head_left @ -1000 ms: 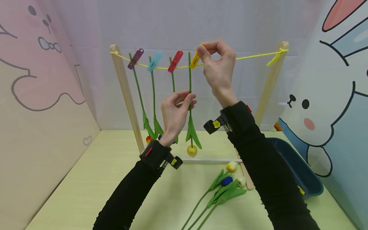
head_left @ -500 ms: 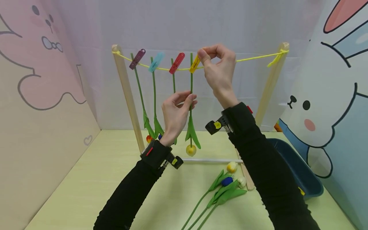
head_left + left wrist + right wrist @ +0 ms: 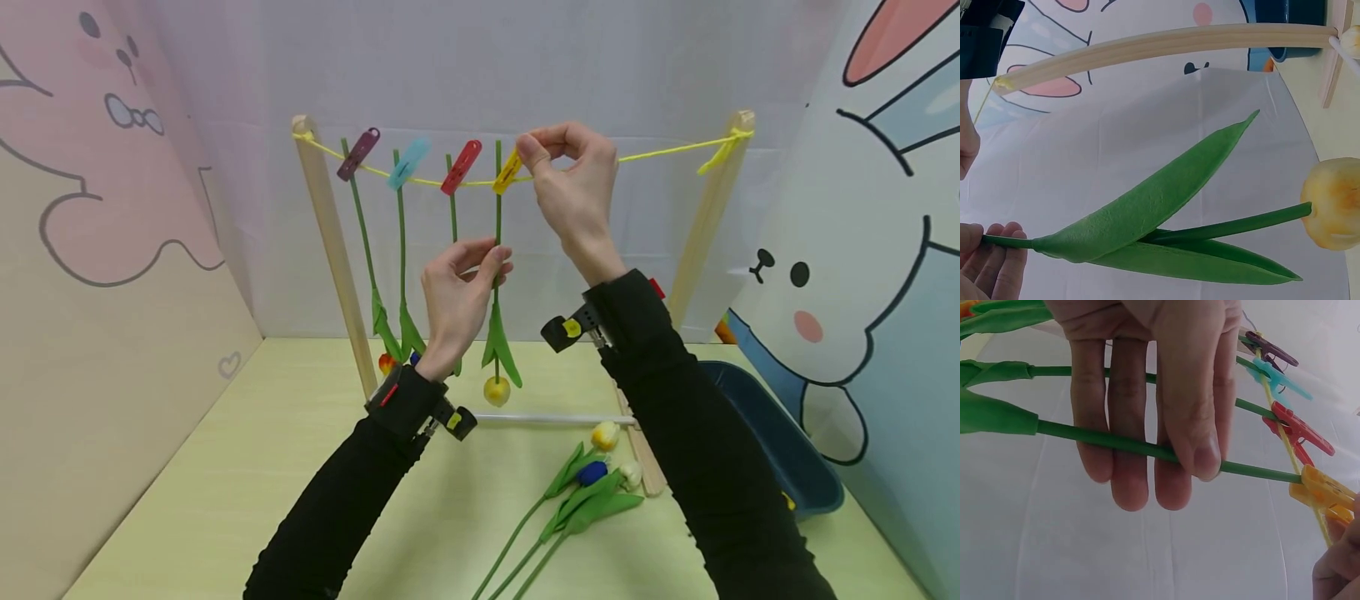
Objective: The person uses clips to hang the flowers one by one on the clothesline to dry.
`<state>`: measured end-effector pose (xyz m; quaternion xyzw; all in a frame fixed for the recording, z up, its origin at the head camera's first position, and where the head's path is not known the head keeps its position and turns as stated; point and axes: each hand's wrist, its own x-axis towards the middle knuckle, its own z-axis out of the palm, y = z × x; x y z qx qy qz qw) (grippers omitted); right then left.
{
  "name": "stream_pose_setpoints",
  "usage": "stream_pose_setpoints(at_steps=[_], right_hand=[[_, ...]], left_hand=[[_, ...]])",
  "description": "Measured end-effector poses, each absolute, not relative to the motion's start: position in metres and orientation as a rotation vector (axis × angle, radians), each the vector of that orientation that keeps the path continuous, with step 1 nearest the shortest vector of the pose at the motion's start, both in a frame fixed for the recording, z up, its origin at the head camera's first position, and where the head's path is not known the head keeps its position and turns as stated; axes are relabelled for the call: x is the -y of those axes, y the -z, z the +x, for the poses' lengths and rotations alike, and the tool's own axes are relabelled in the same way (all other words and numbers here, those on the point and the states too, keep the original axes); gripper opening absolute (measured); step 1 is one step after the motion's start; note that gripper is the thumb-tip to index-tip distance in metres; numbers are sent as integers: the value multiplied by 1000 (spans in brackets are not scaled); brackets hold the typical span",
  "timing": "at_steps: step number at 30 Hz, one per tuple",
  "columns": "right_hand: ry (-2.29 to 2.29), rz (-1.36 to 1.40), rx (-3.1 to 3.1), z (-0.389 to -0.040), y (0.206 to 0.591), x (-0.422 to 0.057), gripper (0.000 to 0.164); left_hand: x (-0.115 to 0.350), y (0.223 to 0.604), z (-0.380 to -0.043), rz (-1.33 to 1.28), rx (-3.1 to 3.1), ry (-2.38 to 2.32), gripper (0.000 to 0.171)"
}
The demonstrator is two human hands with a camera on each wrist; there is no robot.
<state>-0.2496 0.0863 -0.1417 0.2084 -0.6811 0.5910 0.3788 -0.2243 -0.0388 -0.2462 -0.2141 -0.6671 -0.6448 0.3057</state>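
My left hand [image 3: 459,292] pinches the green stem of a yellow artificial tulip [image 3: 497,392], which hangs bloom down with two leaves. Higher up, my right hand [image 3: 577,183] pinches the handle end of a yellow clothespin [image 3: 507,172]. The clothespin's other end meets the stem and the yellow string [image 3: 660,154]; the right wrist view shows the stem running into its jaws. To its left, a red clothespin [image 3: 461,167], a light blue clothespin [image 3: 408,163] and a purple clothespin [image 3: 358,154] hold other tulip stems on the string. My left hand and forearm partly hide those tulips.
Two wooden posts [image 3: 330,258] carry the string, with a pale bar [image 3: 555,419] low between them. Three loose tulips, one with a blue bloom [image 3: 592,473], lie on the table. A dark blue bin [image 3: 772,433] stands at right, partly behind my right forearm.
My right hand and the yellow clothespin have shifted slightly down along the stem, and the string sits a little lower there. My left hand keeps nearly the same place on the stem.
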Motion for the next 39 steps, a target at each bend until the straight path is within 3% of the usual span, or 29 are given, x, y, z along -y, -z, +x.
stream_pose_setpoints(at_steps=[12, 19, 28, 29, 35, 36, 39], right_hand=[[-1470, 615, 1835, -244, 144, -90, 27], [-1370, 827, 1675, -226, 172, -116, 32], [-1191, 1065, 1836, -212, 254, -212, 15], [-1227, 1114, 1903, -234, 282, -246, 16], [-1064, 876, 2745, -248, 324, -334, 25], [-961, 803, 2892, -229, 309, -327, 23], [-858, 768, 3191, -233, 319, -346, 25]], left_hand=[[41, 248, -221, -509, 1825, 1597, 30], [44, 267, -193, -597, 1790, 1358, 37], [61, 341, -158, -835, 2054, 1294, 14], [64, 350, -155, -835, 2164, 1308, 13], [76, 389, -152, -909, 2714, 1284, 16], [77, 395, -153, -926, 2756, 1301, 18], [79, 413, -155, -932, 2846, 1378, 21]])
